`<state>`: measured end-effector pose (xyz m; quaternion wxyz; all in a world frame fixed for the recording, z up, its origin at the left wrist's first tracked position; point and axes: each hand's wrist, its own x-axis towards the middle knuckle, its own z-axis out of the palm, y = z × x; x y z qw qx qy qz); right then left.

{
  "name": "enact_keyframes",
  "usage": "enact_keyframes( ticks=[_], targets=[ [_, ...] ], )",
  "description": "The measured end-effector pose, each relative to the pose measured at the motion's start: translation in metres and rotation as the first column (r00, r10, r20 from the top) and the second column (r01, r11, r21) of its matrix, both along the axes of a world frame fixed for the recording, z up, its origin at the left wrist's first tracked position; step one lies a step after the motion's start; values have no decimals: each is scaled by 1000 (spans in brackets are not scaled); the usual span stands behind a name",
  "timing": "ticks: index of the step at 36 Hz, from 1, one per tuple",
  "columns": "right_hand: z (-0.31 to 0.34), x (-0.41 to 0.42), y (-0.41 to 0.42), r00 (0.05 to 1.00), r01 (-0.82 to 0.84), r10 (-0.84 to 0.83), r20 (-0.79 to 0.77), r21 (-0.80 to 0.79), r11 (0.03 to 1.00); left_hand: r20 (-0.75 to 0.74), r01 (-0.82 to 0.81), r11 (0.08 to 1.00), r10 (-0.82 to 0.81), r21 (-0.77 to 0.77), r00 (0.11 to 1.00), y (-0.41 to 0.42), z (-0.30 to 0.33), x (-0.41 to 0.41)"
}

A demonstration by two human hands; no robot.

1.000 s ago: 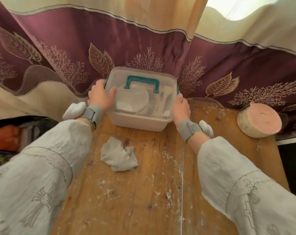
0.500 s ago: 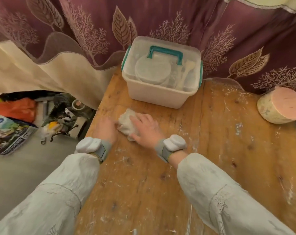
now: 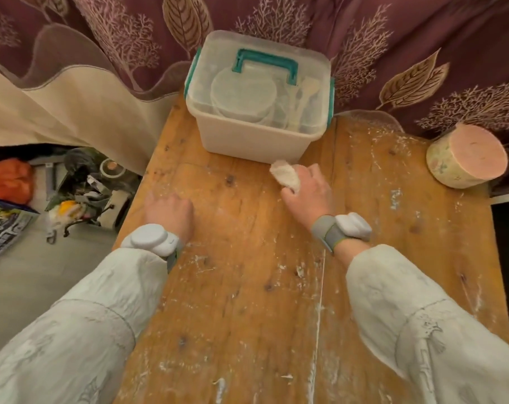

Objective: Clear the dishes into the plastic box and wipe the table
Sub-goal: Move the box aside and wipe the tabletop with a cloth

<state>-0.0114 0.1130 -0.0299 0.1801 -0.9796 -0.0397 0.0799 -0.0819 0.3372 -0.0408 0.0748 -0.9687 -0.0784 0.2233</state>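
Observation:
A translucent plastic box (image 3: 247, 138) with a teal handle stands shut at the far edge of the wooden table (image 3: 247, 301). Plates and spoons show dimly through its lid. My right hand (image 3: 308, 191) grips a crumpled white cloth (image 3: 285, 176) on the table just in front of the box. My left hand (image 3: 168, 208) rests on the wood near the left edge, its fingers curled under, holding nothing.
A round pink-topped tin (image 3: 466, 156) lies on its side at the far right corner. A maroon patterned curtain (image 3: 101, 39) hangs behind the table. Clutter and an orange bag (image 3: 8, 179) lie on the floor to the left. White specks streak the wood.
Both hands left the box sides. My right hand took the cloth and moved it from the left part of the table rightward to the front of the box. My left hand stayed near the left edge.

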Motion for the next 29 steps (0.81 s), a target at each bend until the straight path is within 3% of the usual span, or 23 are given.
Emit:
enact_keyframes(
  ticks=[4, 12, 18, 27, 29],
  targets=[
    [-18, 26, -42, 992, 126, -125, 20, -108, 986, -136, 1, 1000, -5, -25, 991, -4, -18, 2],
    [-35, 16, -56, 987, 155, -159, -5, -195, 969, -283, -81, 997, 82, 15, 956, -35, 0, 18],
    [-34, -34, -56, 985, 164, -172, -8, -269, 949, -288, -129, 991, 129, 19, 949, -41, 5, 18],
    [-42, -51, -28, 951, 289, -305, -49, -204, 935, -248, -156, 987, 142, -36, 958, -36, 4, 16],
    [-42, -45, -6, 972, 226, -234, -35, -157, 961, -228, -159, 986, 144, -50, 963, -32, -1, 16]
  ],
)
